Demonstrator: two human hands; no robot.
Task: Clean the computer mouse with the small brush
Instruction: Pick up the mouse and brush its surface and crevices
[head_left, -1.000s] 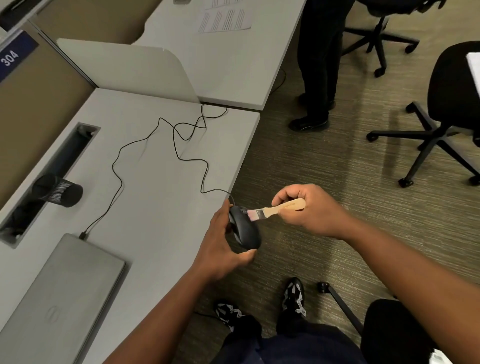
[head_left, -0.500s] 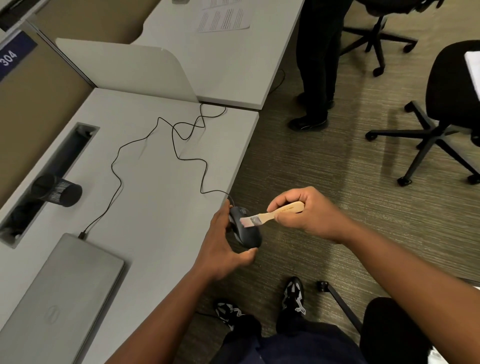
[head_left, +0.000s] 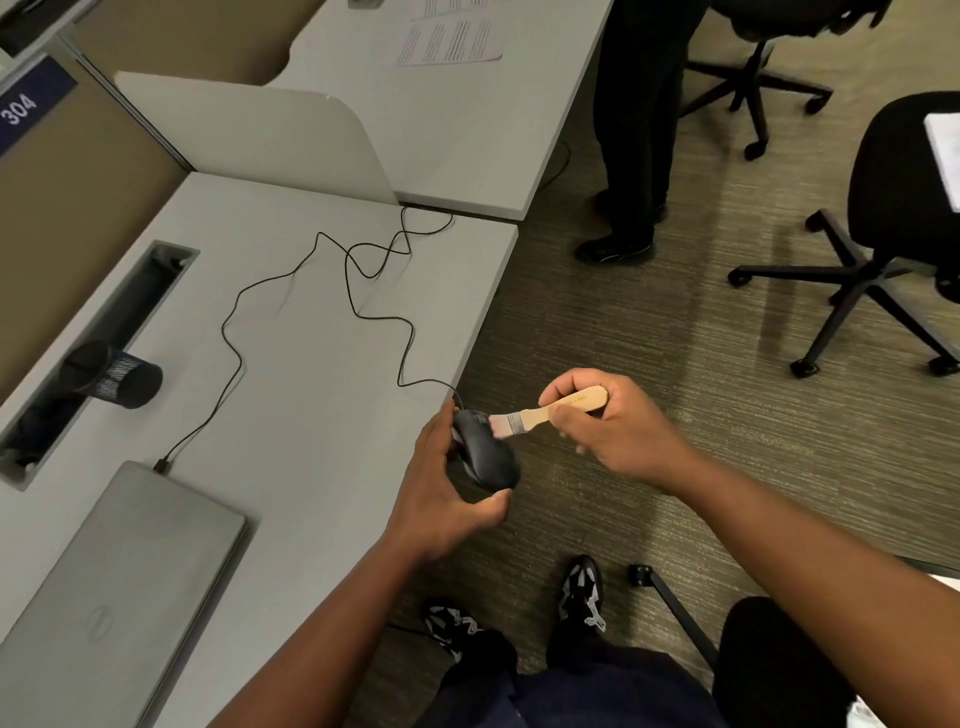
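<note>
Holding the mouse (head_left: 485, 451) off the surface (head_left: 291, 364) edge, left hand (head_left: 441, 493) gripped it, long axis running away. Right hand (head_left: 618, 431) closed on brush (head_left: 545, 413), bristles touching mouse's far end from the right.

Left hand (head_left: 441, 499) cradles the black mouse (head_left: 488, 452) past the tabletop (head_left: 311, 415) edge; right hand (head_left: 618, 431) presses the brush (head_left: 545, 413) bristles against it.
</note>
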